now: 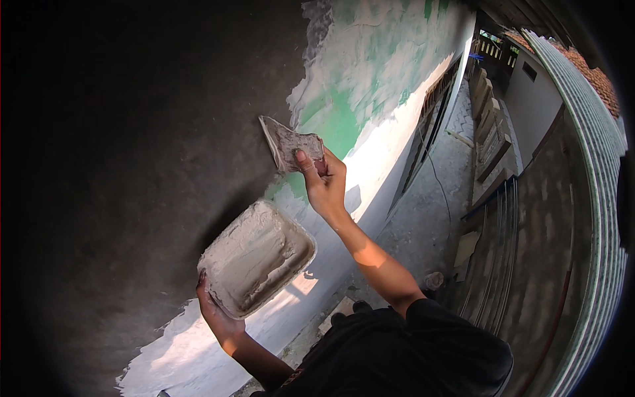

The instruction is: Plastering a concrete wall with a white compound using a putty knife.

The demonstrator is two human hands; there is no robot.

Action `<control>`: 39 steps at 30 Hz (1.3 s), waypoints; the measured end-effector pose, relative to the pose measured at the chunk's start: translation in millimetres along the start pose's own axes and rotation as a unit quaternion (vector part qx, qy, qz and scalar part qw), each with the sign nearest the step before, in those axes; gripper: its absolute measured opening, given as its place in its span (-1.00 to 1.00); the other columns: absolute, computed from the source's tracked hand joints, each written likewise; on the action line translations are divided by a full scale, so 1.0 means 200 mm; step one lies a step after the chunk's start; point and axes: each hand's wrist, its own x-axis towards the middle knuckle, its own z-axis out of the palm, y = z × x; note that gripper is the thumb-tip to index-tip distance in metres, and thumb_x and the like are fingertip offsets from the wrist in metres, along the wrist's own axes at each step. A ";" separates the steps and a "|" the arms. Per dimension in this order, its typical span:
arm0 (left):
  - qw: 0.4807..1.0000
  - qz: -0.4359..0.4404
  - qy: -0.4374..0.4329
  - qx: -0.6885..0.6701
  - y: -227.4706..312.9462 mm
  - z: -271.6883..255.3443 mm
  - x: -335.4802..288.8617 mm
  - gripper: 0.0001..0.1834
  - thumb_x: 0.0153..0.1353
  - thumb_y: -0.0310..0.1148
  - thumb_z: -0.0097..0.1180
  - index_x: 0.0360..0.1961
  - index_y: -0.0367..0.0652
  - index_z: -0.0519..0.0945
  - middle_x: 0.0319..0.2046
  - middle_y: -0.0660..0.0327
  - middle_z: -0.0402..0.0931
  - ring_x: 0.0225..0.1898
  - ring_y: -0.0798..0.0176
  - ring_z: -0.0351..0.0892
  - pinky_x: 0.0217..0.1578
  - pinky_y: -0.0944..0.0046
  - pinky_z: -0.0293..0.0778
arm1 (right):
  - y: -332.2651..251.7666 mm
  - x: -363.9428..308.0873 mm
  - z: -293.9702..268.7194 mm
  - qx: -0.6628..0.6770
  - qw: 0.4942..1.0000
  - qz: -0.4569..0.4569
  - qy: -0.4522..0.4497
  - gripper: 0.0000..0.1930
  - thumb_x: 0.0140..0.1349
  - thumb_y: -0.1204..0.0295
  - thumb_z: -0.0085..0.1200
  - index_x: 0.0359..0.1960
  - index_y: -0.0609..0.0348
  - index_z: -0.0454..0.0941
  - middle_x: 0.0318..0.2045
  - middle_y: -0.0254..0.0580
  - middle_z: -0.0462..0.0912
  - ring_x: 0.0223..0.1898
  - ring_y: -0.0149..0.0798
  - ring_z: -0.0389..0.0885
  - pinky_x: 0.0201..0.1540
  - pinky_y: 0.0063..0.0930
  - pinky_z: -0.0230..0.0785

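1. Here, right hand (324, 184) is clamped on a scraper (291, 147); thumb lies across the near face, fingers mostly hidden behind.
2. Scraper is held up ahead of the body, broad edge toward upper left, faces caked with pale putty (246, 246). It sits in front of the wall (126, 172); cannot tell whether the edge touches.
3. Left hand (217, 309) is closed on the tub (291, 274) at its lower-left corner; some fingers pass out of sight beneath.
4. Tub is rectangular with rounded corners, tilted, below and left of the scraper, well apart from it. Putty is heaped toward the far side and ridged; smears coat the rim.
5. Wall is dark grey at left. Right of a ragged border runs a white coat (403, 63), streaky, with a green patch (337, 122) just beyond the scraper. Sunlight falls in a bright band on the white.
6. Markings: a small reddish mark at the left edge of the black shirt (410, 351), too small to read.
7. Right side: cable (445, 178) on a grey walkway (420, 205); corrugated sheet (605, 165) curving along the rim of view.
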 end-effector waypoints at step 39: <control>0.997 -0.026 0.055 -0.053 -0.08 -0.13 0.03 -0.48 0.28 -0.05 0.04 0.12 -0.19 0.48 0.11 0.14 0.49 0.14 0.10 0.44 0.17 0.11 0.32 | 0.27 -0.07 -0.11 -0.059 0.987 -0.034 0.149 -0.83 0.32 0.46 0.09 -0.23 0.35 0.64 -0.43 -0.20 0.55 -0.54 -0.45 0.38 -0.52 -0.54 0.20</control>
